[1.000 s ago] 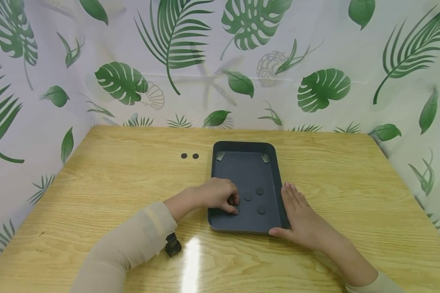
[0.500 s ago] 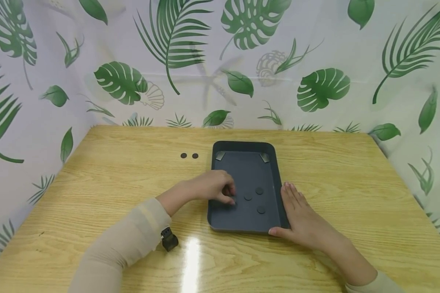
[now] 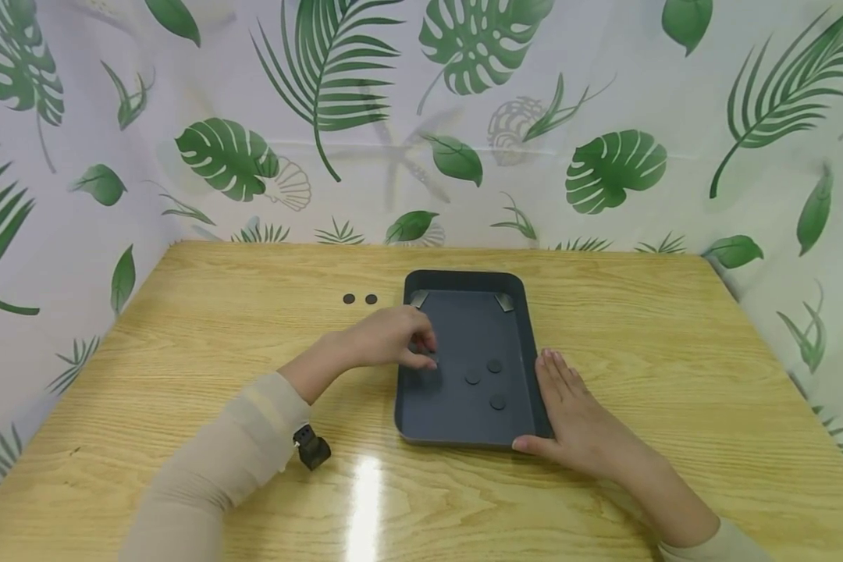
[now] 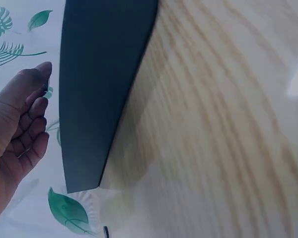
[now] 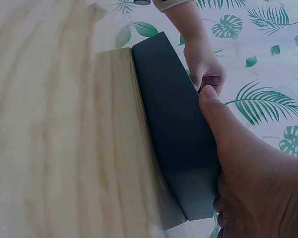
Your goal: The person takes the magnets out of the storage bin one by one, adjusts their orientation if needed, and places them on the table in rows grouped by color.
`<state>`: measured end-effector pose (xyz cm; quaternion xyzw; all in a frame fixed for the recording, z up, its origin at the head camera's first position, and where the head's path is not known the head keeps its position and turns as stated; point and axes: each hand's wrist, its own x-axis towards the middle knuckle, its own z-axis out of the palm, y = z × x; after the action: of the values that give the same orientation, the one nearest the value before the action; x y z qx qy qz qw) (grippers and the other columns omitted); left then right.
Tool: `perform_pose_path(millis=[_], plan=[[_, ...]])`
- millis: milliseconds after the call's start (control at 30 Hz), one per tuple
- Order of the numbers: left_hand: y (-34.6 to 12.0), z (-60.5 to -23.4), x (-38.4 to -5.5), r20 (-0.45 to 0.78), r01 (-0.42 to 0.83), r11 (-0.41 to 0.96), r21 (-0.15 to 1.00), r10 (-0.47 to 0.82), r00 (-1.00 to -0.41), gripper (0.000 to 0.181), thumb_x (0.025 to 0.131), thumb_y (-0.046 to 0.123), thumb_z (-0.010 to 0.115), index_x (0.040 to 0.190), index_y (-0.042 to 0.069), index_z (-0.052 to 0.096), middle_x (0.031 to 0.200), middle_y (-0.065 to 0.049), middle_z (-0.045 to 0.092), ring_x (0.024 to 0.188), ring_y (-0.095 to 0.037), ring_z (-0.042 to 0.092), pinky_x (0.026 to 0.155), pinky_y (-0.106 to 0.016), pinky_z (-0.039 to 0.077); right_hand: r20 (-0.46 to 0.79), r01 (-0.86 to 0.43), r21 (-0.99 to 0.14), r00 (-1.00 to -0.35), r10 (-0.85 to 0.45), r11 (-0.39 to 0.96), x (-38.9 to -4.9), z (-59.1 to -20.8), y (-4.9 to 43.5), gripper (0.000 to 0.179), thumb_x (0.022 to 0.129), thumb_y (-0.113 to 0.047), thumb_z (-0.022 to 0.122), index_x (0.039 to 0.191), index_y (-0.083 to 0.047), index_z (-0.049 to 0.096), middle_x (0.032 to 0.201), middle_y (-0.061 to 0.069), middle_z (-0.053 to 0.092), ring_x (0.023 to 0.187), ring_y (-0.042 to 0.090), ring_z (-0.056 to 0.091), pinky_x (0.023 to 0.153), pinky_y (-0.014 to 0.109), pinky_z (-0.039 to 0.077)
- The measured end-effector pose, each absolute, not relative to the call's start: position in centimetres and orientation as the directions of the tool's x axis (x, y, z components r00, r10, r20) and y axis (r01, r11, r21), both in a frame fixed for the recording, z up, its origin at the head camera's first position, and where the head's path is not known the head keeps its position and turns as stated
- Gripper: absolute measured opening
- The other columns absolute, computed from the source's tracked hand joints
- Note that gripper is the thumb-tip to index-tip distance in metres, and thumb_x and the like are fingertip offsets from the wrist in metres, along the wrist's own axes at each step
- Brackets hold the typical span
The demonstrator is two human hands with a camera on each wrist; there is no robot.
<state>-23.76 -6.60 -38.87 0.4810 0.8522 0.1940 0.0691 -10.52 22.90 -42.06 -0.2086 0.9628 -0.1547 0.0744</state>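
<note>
A dark rectangular tray (image 3: 457,332) stands on the wooden table. Over its left side is my left hand (image 3: 386,337), thumb and index finger pinching a small dark disc (image 4: 46,86), mostly hidden by the fingers and seen edge-on in the left wrist view. Flat dark discs (image 3: 494,365) lie on the tray floor, three in all, to the right of that hand. My right hand (image 3: 579,421) rests along the tray's right wall with straight fingers, its thumb at the near right corner.
Two dark round discs (image 3: 360,299) lie side by side on the table (image 3: 239,312), left of the tray's far end. Metallic corner pieces (image 3: 504,302) sit in the tray's far corners. A leaf-patterned cloth (image 3: 365,187) borders the table behind and on both sides.
My left hand has lifted from the tray floor and moved left and away from me, towards the tray's left wall. The right hand and the tray have stayed in place.
</note>
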Motion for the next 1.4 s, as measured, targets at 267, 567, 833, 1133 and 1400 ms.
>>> perform_pose_path(millis=[267,567,833,1133,1400], plan=[[-7.9,-37.8,-24.2,0.068,0.766,0.510,0.392,0.814,-0.577,0.021,0.083,0.031,0.073,0.092,0.012,0.069,0.091,0.001,0.063,0.083,-0.013,0.061,0.072,-0.020,0.048,-0.076,-0.385,-0.328,-0.900,-0.430,0.863,-10.5,-42.3,23.0,0.107,0.086,-0.061,0.055,0.148,0.008,0.001,0.155,0.027,-0.004,0.144,0.039,-0.005,0.116,0.041,-0.004],[-9.7,-36.8,-24.9,0.088,0.745,0.556,0.368,0.777,-0.624,0.021,0.082,0.031,0.074,0.090,0.012,0.069,0.089,0.000,0.064,0.083,-0.016,0.061,0.073,-0.026,0.050,-0.070,-0.391,-0.322,-0.898,-0.434,0.862,-10.6,-42.3,23.0,0.107,0.086,-0.060,0.055,0.148,0.009,0.001,0.155,0.027,-0.004,0.143,0.040,-0.005,0.116,0.037,-0.007],[-11.1,-36.2,-25.4,0.098,0.715,0.587,0.379,0.743,-0.662,0.021,0.083,0.027,0.074,0.092,0.009,0.070,0.092,-0.003,0.064,0.086,-0.022,0.062,0.075,-0.030,0.050,-0.073,-0.392,-0.324,-0.897,-0.436,0.861,-10.6,-42.3,23.1,0.107,0.086,-0.060,0.056,0.147,0.009,0.001,0.154,0.027,-0.004,0.143,0.040,-0.005,0.116,0.037,-0.008],[-12.8,-35.9,-26.0,0.095,0.662,0.638,0.394,0.688,-0.719,0.020,0.083,0.025,0.073,0.090,0.007,0.070,0.090,-0.004,0.065,0.084,-0.022,0.060,0.075,-0.033,0.050,-0.071,-0.393,-0.319,-0.897,-0.435,0.862,-10.6,-42.3,23.0,0.107,0.086,-0.061,0.055,0.147,0.009,0.002,0.155,0.027,-0.004,0.143,0.040,-0.005,0.115,0.035,-0.009],[-14.3,-35.9,-26.8,0.059,0.567,0.697,0.438,0.608,-0.792,0.025,0.083,0.025,0.073,0.096,0.004,0.068,0.092,-0.008,0.066,0.084,-0.022,0.062,0.076,-0.036,0.051,-0.072,-0.394,-0.319,-0.897,-0.437,0.862,-10.6,-42.4,23.1,0.107,0.086,-0.060,0.055,0.147,0.009,0.002,0.154,0.027,-0.004,0.143,0.040,-0.005,0.115,0.035,-0.009]])
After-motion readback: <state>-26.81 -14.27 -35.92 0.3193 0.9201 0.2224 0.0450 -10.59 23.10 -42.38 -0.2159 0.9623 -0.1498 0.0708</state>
